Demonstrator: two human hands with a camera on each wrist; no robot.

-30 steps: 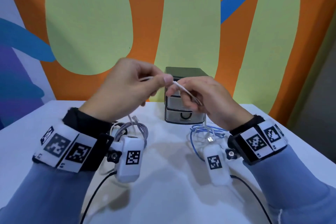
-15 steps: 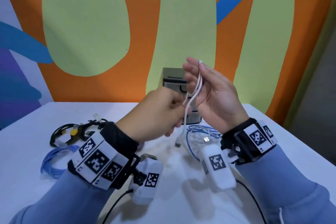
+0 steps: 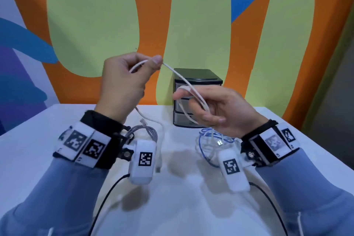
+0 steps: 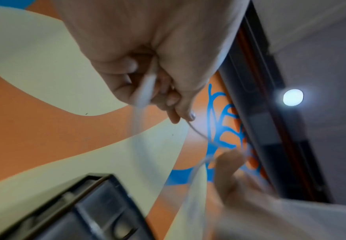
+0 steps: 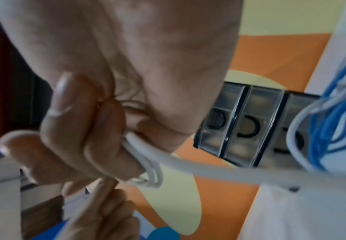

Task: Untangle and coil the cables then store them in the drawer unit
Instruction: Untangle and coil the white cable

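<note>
A thin white cable (image 3: 183,80) runs between both hands above the table. My left hand (image 3: 126,80) is raised at the left and pinches the cable between thumb and forefinger (image 4: 186,112). My right hand (image 3: 216,109) is lower, in front of the drawer unit (image 3: 199,76), and its curled fingers hold a few loops of the white cable (image 5: 147,162). The cable's free tail hangs from the left hand down to the table (image 3: 161,134). The small grey drawer unit with a black top stands at the back of the white table; its three drawers (image 5: 248,123) look closed.
A blue cable tangled with a white USB lead (image 3: 212,140) lies under my right wrist. A coiled grey-lilac cable (image 3: 145,130) lies under my left wrist. The white table (image 3: 182,207) meets a painted orange and green wall behind.
My left hand rose up and to the left, drawing the white cable taut. My right hand dropped and tipped over with the loops round its fingers.
</note>
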